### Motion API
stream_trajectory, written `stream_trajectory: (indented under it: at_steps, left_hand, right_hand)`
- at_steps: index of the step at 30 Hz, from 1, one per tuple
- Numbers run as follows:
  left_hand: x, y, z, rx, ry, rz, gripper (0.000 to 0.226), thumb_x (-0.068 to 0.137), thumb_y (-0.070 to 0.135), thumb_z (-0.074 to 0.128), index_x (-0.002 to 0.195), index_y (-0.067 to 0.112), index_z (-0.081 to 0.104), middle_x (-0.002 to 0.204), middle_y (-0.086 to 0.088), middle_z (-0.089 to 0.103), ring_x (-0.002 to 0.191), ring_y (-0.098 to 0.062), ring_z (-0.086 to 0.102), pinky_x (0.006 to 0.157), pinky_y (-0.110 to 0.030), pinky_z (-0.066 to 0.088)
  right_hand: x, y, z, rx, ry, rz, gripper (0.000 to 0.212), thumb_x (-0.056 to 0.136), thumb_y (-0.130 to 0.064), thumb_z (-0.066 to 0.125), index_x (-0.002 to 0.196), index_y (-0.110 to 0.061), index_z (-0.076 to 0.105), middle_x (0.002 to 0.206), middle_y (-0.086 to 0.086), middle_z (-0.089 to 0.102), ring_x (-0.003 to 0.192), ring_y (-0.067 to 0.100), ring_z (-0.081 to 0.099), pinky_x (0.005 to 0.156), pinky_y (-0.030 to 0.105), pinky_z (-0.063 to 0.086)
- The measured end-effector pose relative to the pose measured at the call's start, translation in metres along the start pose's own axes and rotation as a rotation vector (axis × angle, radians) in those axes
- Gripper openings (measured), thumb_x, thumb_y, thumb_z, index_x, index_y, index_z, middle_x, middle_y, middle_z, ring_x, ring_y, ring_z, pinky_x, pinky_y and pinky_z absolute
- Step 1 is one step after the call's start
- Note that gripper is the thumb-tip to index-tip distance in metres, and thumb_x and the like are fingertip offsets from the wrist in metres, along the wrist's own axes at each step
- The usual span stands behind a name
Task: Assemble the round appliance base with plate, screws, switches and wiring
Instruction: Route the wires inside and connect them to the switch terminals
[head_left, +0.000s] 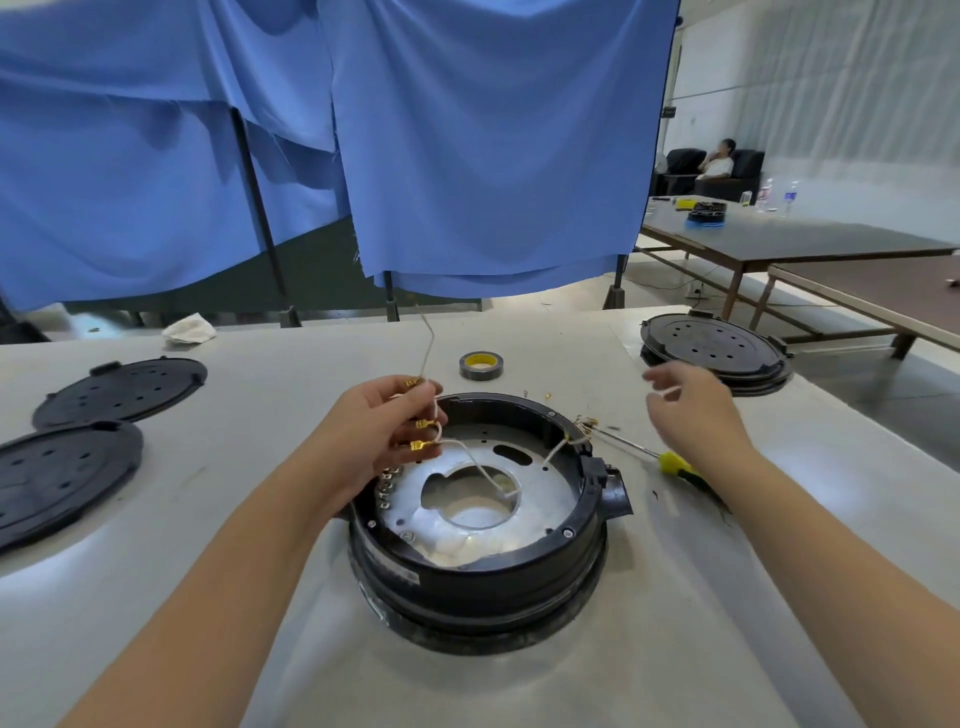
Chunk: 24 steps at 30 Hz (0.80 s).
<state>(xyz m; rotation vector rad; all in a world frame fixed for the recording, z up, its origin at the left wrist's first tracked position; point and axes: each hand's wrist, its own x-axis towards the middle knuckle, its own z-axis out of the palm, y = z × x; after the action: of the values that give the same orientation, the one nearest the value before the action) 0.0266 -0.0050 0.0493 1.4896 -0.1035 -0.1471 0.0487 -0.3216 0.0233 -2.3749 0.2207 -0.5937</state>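
The round black appliance base (483, 577) stands in the middle of the white table, open side up. A silver metal plate (550, 488) with a large cut-out lies inside it, held by small screws at the rim. My left hand (384, 436) is over the base's left rim and grips several white wires (467, 457) with gold terminals; one wire sticks up past my fingers. Another white wire runs to the right rim. My right hand (691, 410) hovers to the right of the base with fingers spread, holding nothing.
A yellow-handled screwdriver (670, 462) lies right of the base, with small loose gold parts (587, 418) near its tip. A tape roll (481, 365) sits behind the base. Black perforated covers lie at left (119, 389), (57, 473) and far right (714, 348). Blue curtains hang behind.
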Motion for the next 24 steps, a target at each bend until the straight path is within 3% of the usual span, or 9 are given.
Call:
stream_trajectory:
  at_steps: [4, 7, 10, 13, 18, 24]
  left_hand:
    - [-0.004, -0.003, -0.007, -0.013, 0.061, 0.1, 0.016, 0.089, 0.025, 0.063, 0.095, 0.013, 0.072, 0.08, -0.007, 0.074, 0.071, -0.016, 0.071, 0.065, -0.022, 0.056]
    - [-0.009, -0.007, 0.003, 0.016, 0.073, 0.153, 0.013, 0.09, 0.025, 0.065, 0.091, 0.014, 0.072, 0.081, -0.007, 0.075, 0.073, -0.016, 0.072, 0.066, -0.021, 0.056]
    - [-0.011, -0.009, 0.014, 0.106, 0.11, 0.215, 0.01, 0.091, 0.02, 0.065, 0.092, 0.013, 0.071, 0.08, -0.006, 0.076, 0.075, -0.015, 0.072, 0.068, -0.019, 0.057]
    - [-0.011, -0.009, 0.017, 0.134, 0.128, 0.26, 0.009, 0.09, 0.015, 0.067, 0.097, 0.013, 0.071, 0.082, -0.007, 0.076, 0.078, -0.016, 0.073, 0.071, -0.021, 0.058]
    - [-0.011, -0.011, 0.018, 0.136, 0.096, 0.309, 0.014, 0.09, 0.009, 0.065, 0.102, 0.008, 0.072, 0.088, -0.005, 0.077, 0.083, -0.014, 0.074, 0.07, -0.016, 0.054]
    - [-0.011, -0.008, 0.019, 0.179, 0.079, 0.332, 0.012, 0.091, 0.013, 0.065, 0.098, 0.017, 0.074, 0.084, -0.004, 0.077, 0.08, -0.016, 0.074, 0.069, -0.017, 0.055]
  right_hand:
    - [-0.015, -0.056, -0.018, 0.308, 0.109, -0.116, 0.02, 0.088, -0.008, 0.053, 0.095, -0.023, 0.065, 0.092, -0.008, 0.066, 0.078, 0.0, 0.058, 0.062, 0.015, 0.042]
    - [-0.037, -0.1, -0.008, 0.297, -0.109, -0.248, 0.012, 0.085, -0.017, 0.06, 0.081, -0.025, 0.067, 0.079, -0.014, 0.067, 0.071, -0.003, 0.06, 0.061, 0.005, 0.043]
    - [-0.057, -0.125, 0.017, 0.222, -0.392, -0.28, 0.007, 0.084, -0.029, 0.065, 0.078, -0.026, 0.067, 0.076, -0.011, 0.067, 0.07, 0.001, 0.062, 0.064, 0.012, 0.047]
    - [-0.063, -0.133, 0.036, 0.274, -0.439, -0.26, 0.01, 0.085, -0.024, 0.063, 0.077, -0.028, 0.066, 0.072, -0.011, 0.066, 0.067, 0.001, 0.059, 0.063, 0.017, 0.045]
    - [-0.061, -0.134, 0.047, 0.539, -0.487, -0.116, 0.01, 0.081, -0.019, 0.068, 0.076, -0.028, 0.068, 0.073, -0.001, 0.071, 0.076, 0.017, 0.07, 0.074, 0.037, 0.059]
    - [-0.063, -0.134, 0.046, 0.692, -0.511, -0.058, 0.018, 0.084, -0.012, 0.065, 0.073, -0.025, 0.072, 0.074, -0.003, 0.073, 0.077, 0.014, 0.07, 0.072, 0.026, 0.059]
